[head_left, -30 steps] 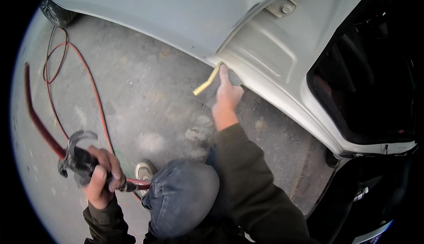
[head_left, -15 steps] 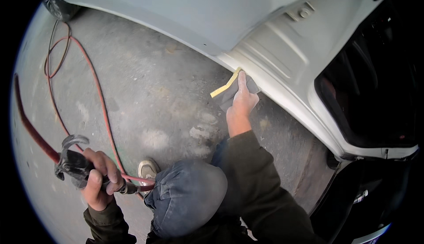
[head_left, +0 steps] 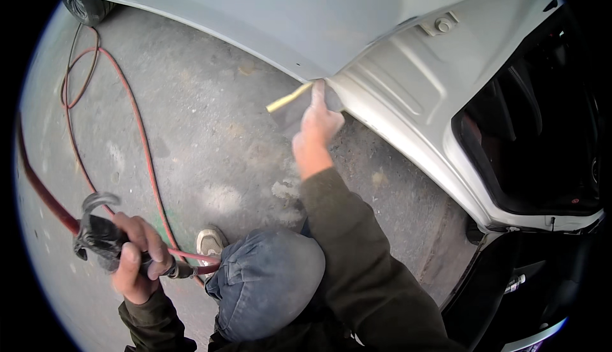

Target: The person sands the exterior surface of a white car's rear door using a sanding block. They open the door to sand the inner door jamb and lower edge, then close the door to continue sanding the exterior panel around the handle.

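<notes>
My right hand reaches out and grips a sheet of sandpaper, dark grey with a yellow edge. Its fingertips and the sheet are at the light grey sill of a car, right by the corner of a panel. I cannot tell whether the paper presses on the metal. At the lower left, my left hand is wrapped around a black air tool that resembles a sander. A thick red hose leaves one end of it, and a hose fitting sits at the other.
A thin red hose loops over the stained concrete floor toward a wheel at the upper left. To the right is the car's dark door opening. My bent knee and shoe are below.
My right hand has moved left and away from me along the car's edge with the sandpaper. The left hand, still around the air tool, has shifted only slightly left.
</notes>
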### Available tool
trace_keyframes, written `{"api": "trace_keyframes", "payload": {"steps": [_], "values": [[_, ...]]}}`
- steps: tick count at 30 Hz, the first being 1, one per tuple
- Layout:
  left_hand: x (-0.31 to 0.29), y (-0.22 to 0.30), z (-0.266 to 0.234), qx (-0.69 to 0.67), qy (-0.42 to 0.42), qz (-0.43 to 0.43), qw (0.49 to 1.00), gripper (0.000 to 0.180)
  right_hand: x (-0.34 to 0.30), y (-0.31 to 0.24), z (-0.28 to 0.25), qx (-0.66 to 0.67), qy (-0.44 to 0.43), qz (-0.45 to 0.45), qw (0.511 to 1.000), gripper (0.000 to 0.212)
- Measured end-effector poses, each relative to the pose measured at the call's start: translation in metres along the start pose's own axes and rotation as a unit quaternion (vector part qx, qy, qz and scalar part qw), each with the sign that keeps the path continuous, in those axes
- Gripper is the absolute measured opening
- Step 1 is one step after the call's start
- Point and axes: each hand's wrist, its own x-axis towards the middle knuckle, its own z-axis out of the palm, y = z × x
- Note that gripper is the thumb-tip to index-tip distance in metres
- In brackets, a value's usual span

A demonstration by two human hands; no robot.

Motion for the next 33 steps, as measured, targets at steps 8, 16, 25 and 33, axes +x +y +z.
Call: {"api": "trace_keyframes", "payload": {"steps": [8,16,25,33], "values": [[0.001,-0.005,0.003,-0.007,0.017,0.027,0.999,0.039,0.020,-0.002,-0.067,0.094,-0.041,-0.002,0.995,0.062],[-0.001,-0.001,0.022,0.048,-0.016,0.042,0.998,0.038,-0.001,-0.003,-0.013,0.013,-0.057,0.038,0.998,0.061],[-0.004,-0.009,0.003,0.000,-0.019,0.053,0.998,0.033,0.056,-0.017,-0.170,0.116,0.108,-0.029,0.987,0.044],[0.000,-0.008,0.018,0.032,-0.042,0.040,0.998,0.032,0.056,-0.005,-0.159,0.034,0.062,-0.074,0.995,0.039]]}}
